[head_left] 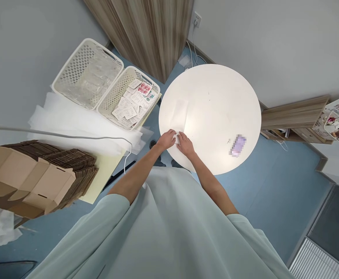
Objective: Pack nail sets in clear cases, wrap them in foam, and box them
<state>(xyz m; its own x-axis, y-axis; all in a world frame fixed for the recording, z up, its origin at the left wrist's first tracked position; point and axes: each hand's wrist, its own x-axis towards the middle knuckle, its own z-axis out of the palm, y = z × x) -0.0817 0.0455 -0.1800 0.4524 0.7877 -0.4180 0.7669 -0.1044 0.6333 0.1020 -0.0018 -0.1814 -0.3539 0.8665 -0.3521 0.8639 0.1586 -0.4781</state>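
Note:
A thin white translucent sheet [180, 112], which looks like packing foam, lies lengthwise on the left part of the round white table [216, 83]. Both hands are at its near end, close to the table's front edge. My left hand [167, 139] has its fingers curled onto the white material from the left. From the right, my right hand [186, 145] presses bent fingers on the same end, its fingertips almost touching those of the left. Whether anything is wrapped inside the sheet between the hands cannot be made out.
A blurred purple object [238, 145] lies on the table's right side. Left stand a white basket [59, 73] of clear plastic pieces and another basket [105, 101] of printed cards. Near them are white foam sheets [56, 116], stacked cardboard boxes [50, 180] and a hanging cable [71, 135].

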